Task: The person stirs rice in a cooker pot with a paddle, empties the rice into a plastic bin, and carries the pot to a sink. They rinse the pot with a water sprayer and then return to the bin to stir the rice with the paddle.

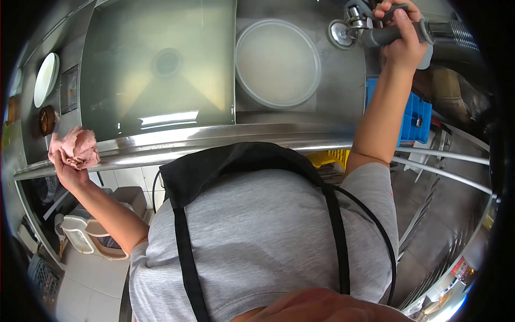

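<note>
At the left edge of the counter, my left hand (67, 169) is closed around a crumpled pink cloth (80, 148). My right hand (403, 45), at the upper right, grips a pre-rinse spray nozzle (378, 36) by its grey handle, fingers on the lever. The round spray head (340, 34) points left, above the right side of the sink. Below and left of it, a round, pale tub or lid (277, 63) lies in the right basin. The left basin (155, 64) holds cloudy water, with a dark round drain (167, 62) visible through it.
White plates (46, 79) and a small brown round object (47, 119) sit on the left counter. A blue plastic crate (416, 118) stands under my right forearm. The steel sink edge (214, 134) runs across in front of me. Grey and beige bins (99, 228) stand below on the left.
</note>
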